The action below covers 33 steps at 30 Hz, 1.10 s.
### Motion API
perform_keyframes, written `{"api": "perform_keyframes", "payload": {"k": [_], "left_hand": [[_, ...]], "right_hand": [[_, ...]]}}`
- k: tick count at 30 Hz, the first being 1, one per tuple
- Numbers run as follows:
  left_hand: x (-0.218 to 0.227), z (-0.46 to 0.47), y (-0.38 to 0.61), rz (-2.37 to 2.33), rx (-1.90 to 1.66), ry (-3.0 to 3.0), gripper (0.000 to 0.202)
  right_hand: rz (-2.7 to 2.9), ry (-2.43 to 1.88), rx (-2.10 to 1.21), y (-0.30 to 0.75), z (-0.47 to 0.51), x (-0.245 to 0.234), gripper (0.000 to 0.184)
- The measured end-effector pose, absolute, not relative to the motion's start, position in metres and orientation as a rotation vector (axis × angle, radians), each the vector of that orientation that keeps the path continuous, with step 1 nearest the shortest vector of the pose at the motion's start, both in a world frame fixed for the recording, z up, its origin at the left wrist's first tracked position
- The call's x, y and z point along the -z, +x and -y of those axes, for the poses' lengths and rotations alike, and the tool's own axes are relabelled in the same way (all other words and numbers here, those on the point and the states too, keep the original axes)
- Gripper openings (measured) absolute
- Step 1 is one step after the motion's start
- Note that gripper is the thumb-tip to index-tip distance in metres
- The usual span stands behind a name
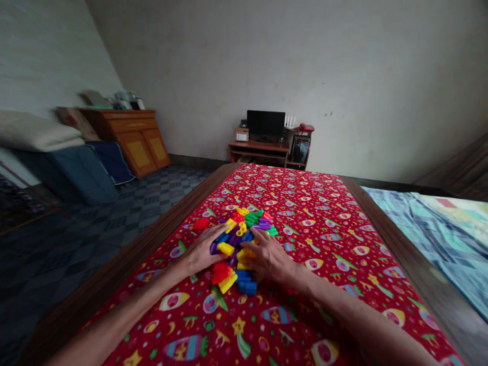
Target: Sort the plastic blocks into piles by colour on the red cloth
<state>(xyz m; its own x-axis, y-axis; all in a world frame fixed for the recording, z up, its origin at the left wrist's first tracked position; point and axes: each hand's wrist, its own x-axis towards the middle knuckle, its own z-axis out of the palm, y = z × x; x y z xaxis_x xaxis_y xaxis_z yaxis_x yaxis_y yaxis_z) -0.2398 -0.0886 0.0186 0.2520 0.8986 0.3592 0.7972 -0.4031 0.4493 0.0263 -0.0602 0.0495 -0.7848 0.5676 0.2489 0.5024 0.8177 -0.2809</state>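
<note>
A heap of small plastic toy blocks in yellow, blue, red, green and purple (226, 248) lies on a red patterned cloth (290, 315). My left hand (205, 249) rests against the heap's left side, its fingers stretched out along the blocks. On the right side my right hand (270, 255) lies over yellow and blue blocks with its fingers spread; its palm side is hidden. Neither hand visibly grips a single block. One red block (201, 224) sits a little apart, beyond my left hand. Two blue blocks (247, 287) stick out at the near edge.
The cloth covers a long surface with dark wooden edges (183, 213). Beyond its far end stands a desk (259, 147) with a monitor (266, 125) and a red telephone (306, 127). A wooden cabinet (133, 137) is at the left, blue checked bedding (415, 223) at the right.
</note>
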Motion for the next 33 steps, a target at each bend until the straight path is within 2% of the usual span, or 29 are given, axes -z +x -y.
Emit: {"api": "perform_keyframes", "payload": {"k": [3,6,9,12,14,16,19,24,28,31,33], "left_hand": [[-0.023,0.062,-0.219,-1.584,-1.066,2.281,0.050],[-0.028,0.038,-0.215,-1.589,-1.170,2.314,0.042],[-0.032,0.025,-0.232,-1.782,-1.172,2.364,0.043],[-0.028,0.025,-0.260,-2.097,-1.051,2.249,0.048],[-0.021,0.030,-0.268,-2.137,-0.946,2.134,0.056],[-0.016,0.035,-0.261,-2.031,-0.891,2.077,0.067],[-0.018,0.041,-0.229,-1.764,-0.920,2.092,0.075],[-0.038,0.060,-0.204,-1.525,-0.881,2.157,0.069],[-0.044,0.113,-0.211,-1.522,-0.794,2.442,0.065],[-0.036,0.156,-0.197,-1.355,-0.565,2.761,0.078],[-0.030,0.167,-0.183,-1.310,-0.439,2.885,0.067]], "right_hand": [[2.465,-0.803,-0.323,0.041,0.032,-0.047,0.043],[2.272,-0.835,-0.369,0.066,0.011,-0.046,0.045],[2.273,-0.945,-0.439,0.096,0.011,-0.044,0.056],[2.479,-0.926,-0.530,0.117,0.037,-0.035,0.076],[2.630,-0.813,-0.530,0.117,0.059,-0.026,0.090],[2.688,-0.714,-0.464,0.103,0.073,-0.018,0.093],[2.655,-0.594,-0.341,0.071,0.072,-0.017,0.076],[2.484,-0.497,-0.207,0.060,0.031,-0.039,0.046],[2.215,-0.774,-0.234,0.085,-0.005,-0.054,0.044],[2.292,-0.816,-0.294,0.084,-0.022,-0.051,0.046],[2.364,-0.783,-0.325,0.073,-0.028,-0.045,0.046]]}}
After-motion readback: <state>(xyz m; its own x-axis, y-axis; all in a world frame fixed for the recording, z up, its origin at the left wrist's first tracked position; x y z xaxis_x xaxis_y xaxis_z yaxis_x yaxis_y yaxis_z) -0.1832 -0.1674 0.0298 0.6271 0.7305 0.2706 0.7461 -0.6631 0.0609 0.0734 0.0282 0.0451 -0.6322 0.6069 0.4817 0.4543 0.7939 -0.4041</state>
